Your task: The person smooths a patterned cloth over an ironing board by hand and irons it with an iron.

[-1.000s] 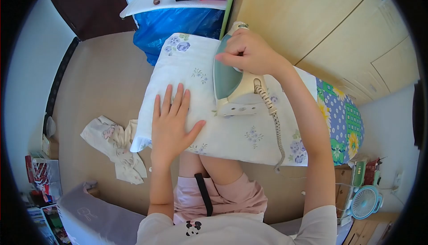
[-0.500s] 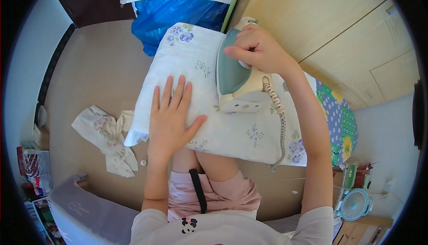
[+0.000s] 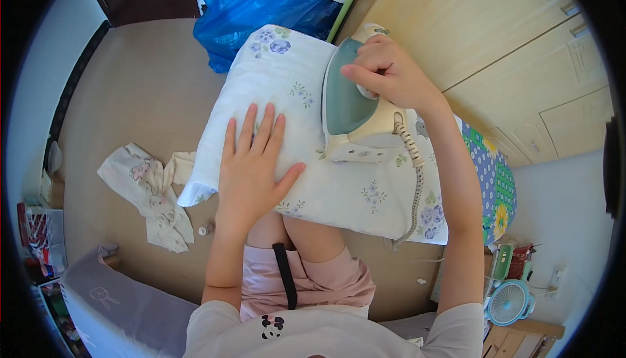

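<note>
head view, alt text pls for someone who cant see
A person's right hand grips an iron on white floral fabric, the left hand spread on the fabric too. A crumpled cloth lies on the floor at left.

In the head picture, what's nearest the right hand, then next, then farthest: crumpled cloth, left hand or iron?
1. Iron: in the right hand.
2. Left hand: flat on the flowery fabric, to the left.
3. Crumpled cloth: on the floor, farther left.
</note>
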A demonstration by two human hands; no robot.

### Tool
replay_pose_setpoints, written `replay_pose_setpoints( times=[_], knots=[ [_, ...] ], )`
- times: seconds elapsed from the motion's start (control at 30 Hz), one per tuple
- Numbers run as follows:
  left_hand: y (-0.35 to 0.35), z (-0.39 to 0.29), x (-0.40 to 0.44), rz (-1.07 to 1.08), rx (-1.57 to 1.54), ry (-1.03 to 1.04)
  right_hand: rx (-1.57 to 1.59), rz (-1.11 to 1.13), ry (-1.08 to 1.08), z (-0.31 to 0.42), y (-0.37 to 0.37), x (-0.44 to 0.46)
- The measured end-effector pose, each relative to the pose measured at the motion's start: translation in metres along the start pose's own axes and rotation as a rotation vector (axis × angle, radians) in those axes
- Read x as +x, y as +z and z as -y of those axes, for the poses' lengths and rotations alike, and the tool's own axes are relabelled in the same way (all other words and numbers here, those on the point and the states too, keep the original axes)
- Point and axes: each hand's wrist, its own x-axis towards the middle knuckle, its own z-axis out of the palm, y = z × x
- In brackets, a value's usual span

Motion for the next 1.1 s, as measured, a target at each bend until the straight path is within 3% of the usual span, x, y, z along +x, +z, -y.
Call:
replay_pose_setpoints(
  times=[0.13,0.9,1.1],
  knots=[
    [0.0014,-0.0004,-0.0010,-0.008,0.009,-0.012,0.004,0.069,0.019,0.0032,-0.0044,0.0020],
    [0.0019,0.0001,0.0000,-0.003,0.010,-0.006,0.037,-0.004,-0.068,0.0056,-0.0020,0.0036],
    [0.0021,0.0003,-0.0005,-0.002,0.007,-0.003,0.075,0.054,0.029,0.0082,-0.0028,0.0022]
  ],
)
